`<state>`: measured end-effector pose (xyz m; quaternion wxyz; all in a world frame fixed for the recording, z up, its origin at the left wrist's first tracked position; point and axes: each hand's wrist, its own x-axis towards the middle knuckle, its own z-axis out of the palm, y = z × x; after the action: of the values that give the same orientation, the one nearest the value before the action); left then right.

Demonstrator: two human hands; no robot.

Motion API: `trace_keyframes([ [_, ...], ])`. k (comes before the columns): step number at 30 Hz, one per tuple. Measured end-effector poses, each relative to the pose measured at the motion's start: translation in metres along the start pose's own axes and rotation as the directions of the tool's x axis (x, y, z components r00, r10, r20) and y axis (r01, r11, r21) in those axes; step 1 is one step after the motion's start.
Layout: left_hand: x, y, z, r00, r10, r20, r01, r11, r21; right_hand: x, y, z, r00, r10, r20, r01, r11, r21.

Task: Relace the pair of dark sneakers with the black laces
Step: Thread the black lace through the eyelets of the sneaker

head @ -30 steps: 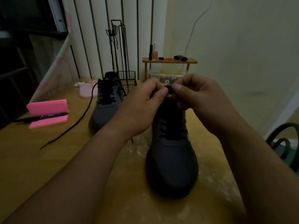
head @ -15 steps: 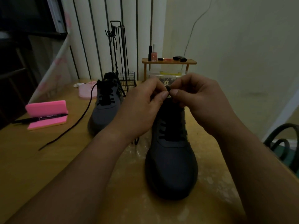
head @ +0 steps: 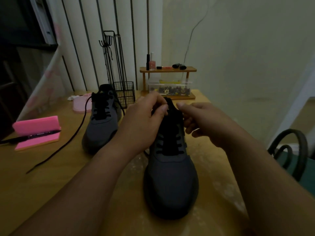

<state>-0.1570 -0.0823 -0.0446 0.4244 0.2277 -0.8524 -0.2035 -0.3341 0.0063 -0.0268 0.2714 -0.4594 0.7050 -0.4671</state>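
- Since a moment ago the right hand (head: pixel 204 124) has come off the shared pinch and drawn away to the right of the tongue, while the left hand (head: pixel 144 120) has stayed at the top of it.
- Left hand: thumb and forefinger pinch the top of the tongue of the near sneaker (head: pixel 170 181), with the other fingers curled behind. It is too dark to say whether a lace end is caught in that pinch as well.
- Right hand: the thumb points inward and the fingers are curled beside the collar on the shoe's right side. From where I stand I cannot tell whether it has hold of anything.
- Near sneaker: it stands upright on the wooden table (head: pixel 42 184), toe toward the person, with its black lace (head: pixel 170 147) crossed through the lower eyelets.
- Far sneaker (head: pixel 102 126): it sits to the left and further back, also laced. A loose lace end (head: pixel 73 138) trails over the table, passing just right of a pink foam block (head: pixel 36 125) and a black marker (head: pixel 32 136).
- Handling, as I judge it:
  - The shoe looks light, soft in the upper and firmer in the sole, so a hard tug could slide or tip it. One hand is best kept on the tongue or collar.
  - The lace is thin and limp. It is best pinched at its stiff tip for threading, and close to the eyelet for pulling snug.
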Motion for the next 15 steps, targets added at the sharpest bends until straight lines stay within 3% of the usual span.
trace_keyframes([
  [7,0.024,0.005,0.005,0.986,-0.054,0.156,0.038,0.994,0.105,0.003,0.001,0.001,0.995,0.068,0.072,-0.077,0.987,0.139],
  [15,0.012,-0.006,0.009,0.988,-0.048,0.145,0.042,0.998,0.048,0.010,0.013,-0.003,0.981,0.062,0.184,-0.116,0.947,0.300],
])
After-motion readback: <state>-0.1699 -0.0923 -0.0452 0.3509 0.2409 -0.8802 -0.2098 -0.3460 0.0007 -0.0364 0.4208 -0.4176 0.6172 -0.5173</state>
